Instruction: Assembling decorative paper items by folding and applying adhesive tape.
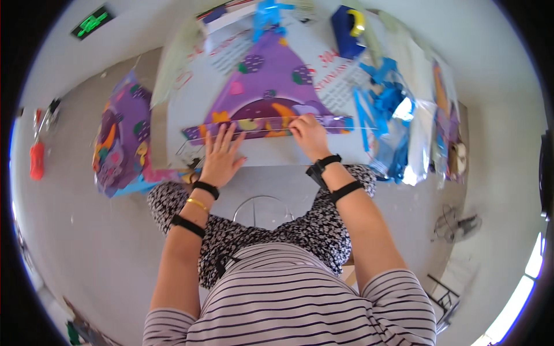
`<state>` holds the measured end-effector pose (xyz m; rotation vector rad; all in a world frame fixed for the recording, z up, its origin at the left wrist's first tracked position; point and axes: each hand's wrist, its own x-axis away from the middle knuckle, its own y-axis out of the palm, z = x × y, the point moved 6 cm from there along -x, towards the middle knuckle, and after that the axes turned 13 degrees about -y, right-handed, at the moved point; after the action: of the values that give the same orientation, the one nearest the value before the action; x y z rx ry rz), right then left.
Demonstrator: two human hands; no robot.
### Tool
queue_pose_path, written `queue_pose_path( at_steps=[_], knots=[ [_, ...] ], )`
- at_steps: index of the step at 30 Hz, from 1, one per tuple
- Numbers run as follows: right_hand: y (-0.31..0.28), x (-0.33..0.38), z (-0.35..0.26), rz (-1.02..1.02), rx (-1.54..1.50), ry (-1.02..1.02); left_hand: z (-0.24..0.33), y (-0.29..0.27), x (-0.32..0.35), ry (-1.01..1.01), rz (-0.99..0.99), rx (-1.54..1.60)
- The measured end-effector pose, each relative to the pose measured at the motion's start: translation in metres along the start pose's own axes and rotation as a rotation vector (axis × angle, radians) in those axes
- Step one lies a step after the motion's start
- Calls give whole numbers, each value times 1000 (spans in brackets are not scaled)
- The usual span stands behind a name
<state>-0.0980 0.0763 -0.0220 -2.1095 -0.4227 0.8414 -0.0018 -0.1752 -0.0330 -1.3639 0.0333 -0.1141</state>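
A purple printed sheet [268,78] with fruit and flower motifs lies spread on the table before me, narrow at the far end and wide toward me. Its near edge forms a folded band, along which a thin pale line, a wire or a clear strip's edge, runs left to right. My left hand [220,160] rests palm down on the left part of this band, fingers spread. On the right part of the band, my right hand [310,137] has its fingers curled in a pinch. Exactly what lies between those fingertips is partly hidden.
The white tabletop [190,104] carries red print. Crumpled blue strips and clear plastic [392,109] lie at right; a tape dispenser [349,32] stands far right. More purple printed sheets [124,132] hang at left. A blue bundle [268,14] touches the sheet's far tip.
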Motion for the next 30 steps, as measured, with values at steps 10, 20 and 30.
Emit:
queue_pose_path(
  at_steps=[10, 20, 30],
  knots=[
    [-6, 3, 1, -78, 197, -80, 12, -4, -9, 36, -11, -7],
    [4, -1, -1, -54, 110, -62, 7, -8, -10, 20, -21, -72],
    [3, -8, -8, -137, 144, -48, -4, 2, 3, 1, 27, 42]
  ],
)
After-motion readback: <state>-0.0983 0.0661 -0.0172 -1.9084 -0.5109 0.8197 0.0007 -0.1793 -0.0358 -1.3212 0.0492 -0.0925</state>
